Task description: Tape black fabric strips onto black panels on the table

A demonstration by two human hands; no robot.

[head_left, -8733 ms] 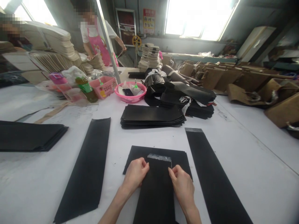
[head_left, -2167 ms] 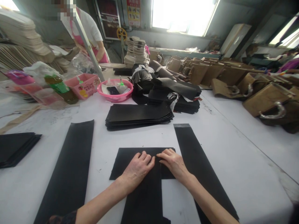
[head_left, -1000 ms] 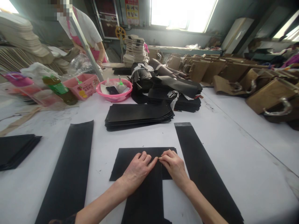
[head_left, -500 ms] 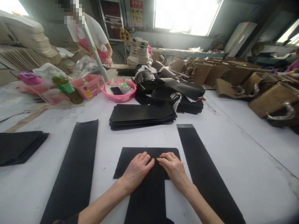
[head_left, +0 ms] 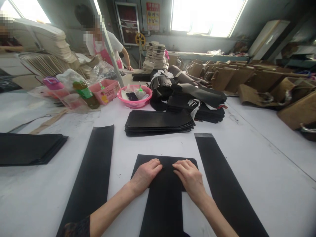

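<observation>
Both hands are flat on the work now. The left hand [head_left: 146, 173] and right hand [head_left: 189, 176] lie palm-down, fingers spread open and gripping nothing, pressing the top end of the long strip [head_left: 164, 204] onto the black panel [head_left: 138, 164] lying crosswise beneath it. Seconds ago a grey taped edge showed at that end of the strip; it is covered now and the fingers have closed in over the joint, so the bond looks made and is being rubbed down. In the last second the hands have barely shifted; mostly the view has swung.

Two more strips wait on the white table [head_left: 259, 171], one left [head_left: 91, 177], one right [head_left: 223, 177], the right one with its grey end still bare. A stack [head_left: 159, 122] sits beyond.

The joint itself is hidden under the hands. The strip's near end runs out of frame. Black on black, its edges are hard to trace.
</observation>
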